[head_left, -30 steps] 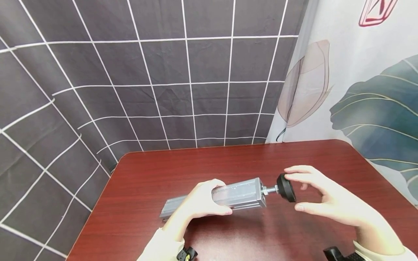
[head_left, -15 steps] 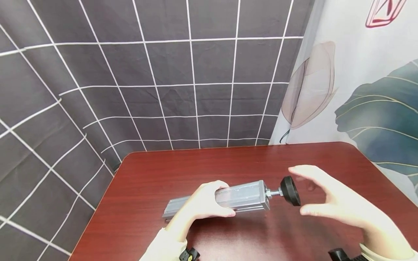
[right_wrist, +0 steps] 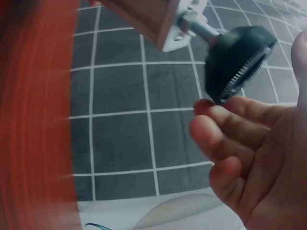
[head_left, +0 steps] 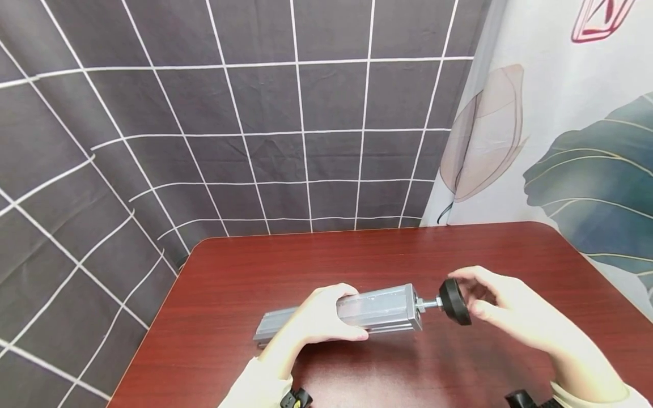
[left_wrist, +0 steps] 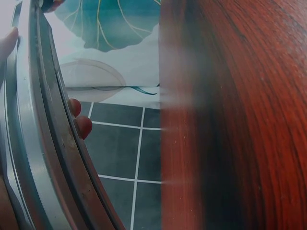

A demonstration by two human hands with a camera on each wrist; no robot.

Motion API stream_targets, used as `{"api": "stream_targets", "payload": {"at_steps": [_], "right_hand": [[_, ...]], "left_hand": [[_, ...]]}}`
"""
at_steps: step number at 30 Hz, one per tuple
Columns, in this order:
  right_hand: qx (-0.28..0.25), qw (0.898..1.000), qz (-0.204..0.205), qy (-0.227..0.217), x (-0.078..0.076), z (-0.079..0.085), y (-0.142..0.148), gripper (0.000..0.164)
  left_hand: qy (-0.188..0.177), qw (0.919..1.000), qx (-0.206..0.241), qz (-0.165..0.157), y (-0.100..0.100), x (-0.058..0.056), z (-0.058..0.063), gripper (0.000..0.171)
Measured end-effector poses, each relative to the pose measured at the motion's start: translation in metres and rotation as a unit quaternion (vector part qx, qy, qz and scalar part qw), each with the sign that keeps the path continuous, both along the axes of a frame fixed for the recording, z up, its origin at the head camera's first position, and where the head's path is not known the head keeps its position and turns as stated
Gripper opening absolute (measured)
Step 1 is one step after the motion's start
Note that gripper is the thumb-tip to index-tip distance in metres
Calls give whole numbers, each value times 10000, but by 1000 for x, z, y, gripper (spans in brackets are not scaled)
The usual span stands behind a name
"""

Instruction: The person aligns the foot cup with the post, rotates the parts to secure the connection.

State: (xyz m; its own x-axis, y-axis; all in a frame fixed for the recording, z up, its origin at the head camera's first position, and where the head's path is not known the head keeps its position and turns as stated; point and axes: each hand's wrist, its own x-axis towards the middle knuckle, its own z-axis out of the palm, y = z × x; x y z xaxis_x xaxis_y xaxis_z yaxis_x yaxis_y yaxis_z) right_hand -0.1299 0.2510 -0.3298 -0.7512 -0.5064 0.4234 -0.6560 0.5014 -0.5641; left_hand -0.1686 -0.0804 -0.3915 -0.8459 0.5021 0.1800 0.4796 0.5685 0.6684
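My left hand grips a slotted aluminium profile, thumb along its near side and fingers over the top. In the left wrist view two fingertips show past the edge of the profile. A threaded stud with a nut sticks out of the end plate and carries a round black levelling foot. Beside that foot is my right hand, its fingers bent. The right wrist view puts its fingertips right at the lower rim of the foot, with the thumb apart from it.
The profile is held over a reddish-brown wooden table. Behind the table hangs a dark grey curtain with a white grid. A white leaf-print curtain hangs at the right. Both wrists wear black straps.
My right hand first spreads its fingers around the foot's face, then bends them inward beside its rim. The left hand keeps its grip, and the profile stays nearly where it was.
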Motion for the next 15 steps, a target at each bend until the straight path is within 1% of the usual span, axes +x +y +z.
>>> {"api": "stream_targets", "payload": {"at_steps": [2, 4, 5, 6, 8, 10, 11, 15], "right_hand": [[98, 9999, 0, 61, 0, 1, 3, 67], [246, 9994, 101, 235, 2, 2, 6, 83], [320, 9987, 195, 332, 2, 2, 7, 89], [386, 9980, 306, 406, 2, 3, 7, 91], [432, 9959, 580, 551, 2, 2, 7, 86], [350, 9959, 654, 513, 2, 0, 6, 82], [265, 9971, 606, 386, 2, -1, 5, 80], [32, 9999, 44, -108, 1, -5, 2, 63]], "left_hand": [[21, 10000, -3, -1, 0, 0, 0, 57], [35, 10000, -11, 0, 0, 0, -1, 57], [39, 10000, -15, 9, 0, -1, -1, 57], [38, 10000, -17, 16, 0, -1, 0, 57], [39, 10000, -41, 20, 1, -1, 0, 58], [34, 10000, -67, 2, 2, -2, 0, 59], [28, 10000, -76, -2, 3, -2, 0, 58], [-5, 10000, -85, -18, 4, -2, -1, 58]]}}
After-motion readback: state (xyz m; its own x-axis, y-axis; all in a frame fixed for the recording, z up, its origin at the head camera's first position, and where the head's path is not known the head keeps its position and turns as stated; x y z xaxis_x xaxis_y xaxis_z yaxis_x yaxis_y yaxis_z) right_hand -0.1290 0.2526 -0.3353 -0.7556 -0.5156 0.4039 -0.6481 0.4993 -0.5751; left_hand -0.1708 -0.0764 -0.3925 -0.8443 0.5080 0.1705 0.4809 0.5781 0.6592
